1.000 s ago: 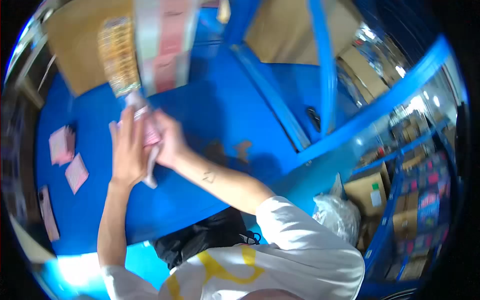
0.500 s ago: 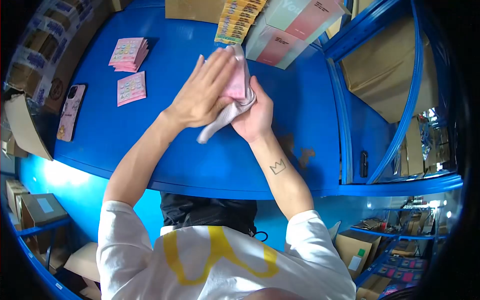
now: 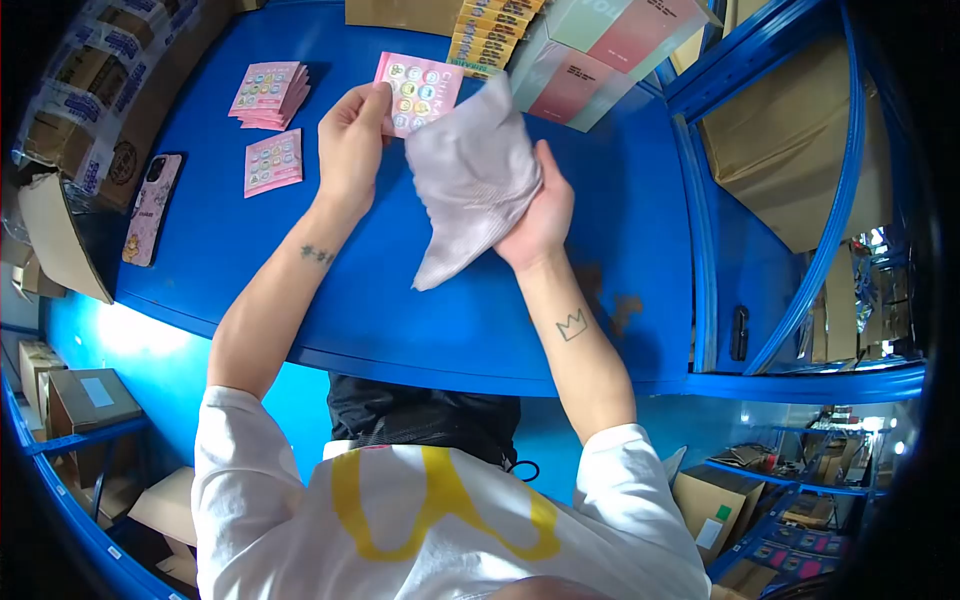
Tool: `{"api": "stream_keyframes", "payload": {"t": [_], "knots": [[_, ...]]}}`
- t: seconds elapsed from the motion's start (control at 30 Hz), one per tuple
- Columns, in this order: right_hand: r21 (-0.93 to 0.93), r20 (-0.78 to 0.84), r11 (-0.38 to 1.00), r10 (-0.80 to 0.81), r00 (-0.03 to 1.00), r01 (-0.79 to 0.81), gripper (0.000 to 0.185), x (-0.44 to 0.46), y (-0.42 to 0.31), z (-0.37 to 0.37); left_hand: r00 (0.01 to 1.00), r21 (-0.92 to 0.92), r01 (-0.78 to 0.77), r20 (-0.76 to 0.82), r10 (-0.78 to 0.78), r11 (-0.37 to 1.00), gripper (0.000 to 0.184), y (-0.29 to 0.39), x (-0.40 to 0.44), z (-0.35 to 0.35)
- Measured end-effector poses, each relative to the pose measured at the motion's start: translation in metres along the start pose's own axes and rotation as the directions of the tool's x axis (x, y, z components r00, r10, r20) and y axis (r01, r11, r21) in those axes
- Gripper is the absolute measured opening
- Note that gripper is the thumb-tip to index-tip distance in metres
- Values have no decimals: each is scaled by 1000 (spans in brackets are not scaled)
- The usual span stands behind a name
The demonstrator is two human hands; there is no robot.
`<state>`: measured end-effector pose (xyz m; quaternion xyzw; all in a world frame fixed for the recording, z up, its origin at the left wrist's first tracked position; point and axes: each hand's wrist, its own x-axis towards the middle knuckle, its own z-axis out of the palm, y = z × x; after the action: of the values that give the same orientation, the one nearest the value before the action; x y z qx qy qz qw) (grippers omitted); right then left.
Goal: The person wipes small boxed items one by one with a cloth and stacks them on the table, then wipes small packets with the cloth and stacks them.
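Between the thumb and fingers of my left hand [image 3: 352, 150] is a pink packet [image 3: 420, 95] printed with rows of round pictures. A pale lilac-grey cloth [image 3: 470, 175] lies spread over my right hand [image 3: 540, 215], which grips it from beneath; most of those fingers are hidden under the fabric. The cloth's upper left edge meets the lower right part of the packet. To the left on the blue table lie a stack of similar pink packets [image 3: 265, 92] and, just below it, another pink packet [image 3: 273, 164].
A phone in a pink case [image 3: 152, 210] lies at the table's left edge. At the back stand yellow-orange packets [image 3: 488, 35] and pink-and-white boxes [image 3: 580, 80]. A blue metal frame [image 3: 690, 230] borders the right side. Cardboard boxes [image 3: 70, 120] are at the left.
My hands have come apart. The left hand has moved up and left with the pink packet, uncovering its printed face, and the cloth has opened out over my right hand.
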<state>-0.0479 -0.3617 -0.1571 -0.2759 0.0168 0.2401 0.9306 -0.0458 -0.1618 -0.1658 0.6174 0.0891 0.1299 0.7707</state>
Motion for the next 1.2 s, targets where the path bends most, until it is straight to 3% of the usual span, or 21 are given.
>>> {"api": "stream_keyframes", "payload": {"t": [0.03,0.23,0.37,0.4,0.43,0.47,0.53,0.73,0.87,0.9,1.03,1.07,1.2], "knots": [[3,-41,1000,-22,999,22,48,1,-2,0,999,-129,24,-42,-30,991,39,0,1,-1],[11,-165,983,-178,970,182,50,6,-8,-2,996,-341,22,-76,-51,940,37,8,-18,26],[107,5,990,-95,995,94,53,10,-4,-13,952,-67,-161,254,173,985,31,-4,-28,32],[111,-2,989,-98,995,98,53,8,-3,-13,951,-65,-155,259,166,986,31,-8,-31,33],[105,19,991,-91,996,88,53,6,-2,-11,925,129,-324,252,285,937,33,-10,-34,34],[97,44,992,-82,996,78,54,5,-2,-7,877,316,-471,265,400,824,35,-12,-37,35],[76,99,996,-62,993,55,55,4,-1,-1,731,621,-651,355,583,437,39,-14,-40,37],[55,126,997,-52,991,46,52,6,10,-1,711,680,-656,413,569,327,47,-16,-44,42],[-71,140,989,136,981,-127,47,14,20,-19,756,568,-611,214,619,551,49,-3,-16,23],[-48,166,991,132,977,-126,47,15,27,-20,747,587,-618,230,624,523,49,0,-9,14],[-209,186,870,483,855,-446,43,15,45,-25,929,532,-277,-65,365,800,48,-1,26,-14],[-198,208,879,470,858,-434,43,16,45,-19,924,547,-292,-49,378,785,48,1,39,-15],[-405,-11,823,432,902,-399,40,5,36,1,936,908,-59,-94,338,414,56,-7,93,-7]]}}
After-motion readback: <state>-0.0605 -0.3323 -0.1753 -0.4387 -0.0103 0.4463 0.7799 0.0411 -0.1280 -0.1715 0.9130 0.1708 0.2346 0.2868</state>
